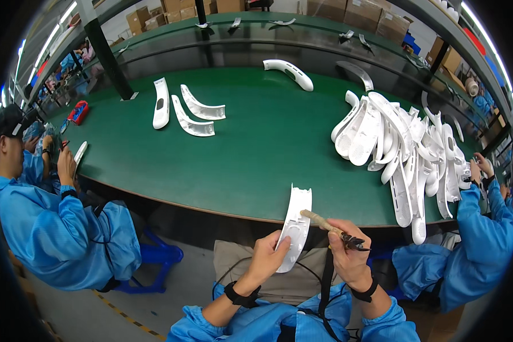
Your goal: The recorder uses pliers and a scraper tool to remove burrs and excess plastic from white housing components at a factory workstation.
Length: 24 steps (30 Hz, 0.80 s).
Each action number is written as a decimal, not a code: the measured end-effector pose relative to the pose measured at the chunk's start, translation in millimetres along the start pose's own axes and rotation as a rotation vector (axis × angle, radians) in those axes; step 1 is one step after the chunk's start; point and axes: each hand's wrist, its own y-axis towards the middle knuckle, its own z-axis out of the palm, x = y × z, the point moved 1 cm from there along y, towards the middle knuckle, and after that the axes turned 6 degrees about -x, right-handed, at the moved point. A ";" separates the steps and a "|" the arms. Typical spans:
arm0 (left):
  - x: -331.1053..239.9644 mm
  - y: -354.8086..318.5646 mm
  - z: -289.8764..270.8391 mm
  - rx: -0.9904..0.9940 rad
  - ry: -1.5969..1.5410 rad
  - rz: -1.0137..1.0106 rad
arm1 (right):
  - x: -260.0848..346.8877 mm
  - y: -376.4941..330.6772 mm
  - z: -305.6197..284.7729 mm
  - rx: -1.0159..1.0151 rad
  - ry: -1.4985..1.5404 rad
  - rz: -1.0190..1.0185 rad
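My left hand [268, 253] is closed on the lower left edge of a white curved plastic shell [297, 219], its thumb on the hollow inner face. The shell is tilted over my lap at the table's near edge. In my right hand [347, 256] is a hand tool with a tan, wrapped-looking shaft [319, 220] and a dark, jagged end [354, 243]. The tan tip points left and meets the shell's right side, or lies just over it; I cannot tell which. What kind of tool it is does not show clearly.
A large pile of white shells [382, 128] covers the green table's [239, 154] right side. Three shells [196, 117] lie at left, another [290, 74] farther back. A dark raised shelf [228, 54] runs behind. Blue-clothed people sit at left [62, 228] and right [467, 228].
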 end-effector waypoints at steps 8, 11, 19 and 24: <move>-17.2 16.6 10.7 -0.039 0.040 -0.016 | 8.9 -8.2 -4.3 -0.044 -0.085 -0.287; -18.2 15.1 16.4 -0.096 0.079 -0.007 | 6.9 -11.3 4.8 -0.028 -0.154 -0.387; -23.8 6.7 21.9 -0.164 0.171 0.069 | -8.1 -26.4 7.3 0.010 -0.222 -0.534; -23.2 4.6 23.7 -0.180 0.096 0.082 | -14.6 -35.1 6.3 0.025 -0.217 -0.553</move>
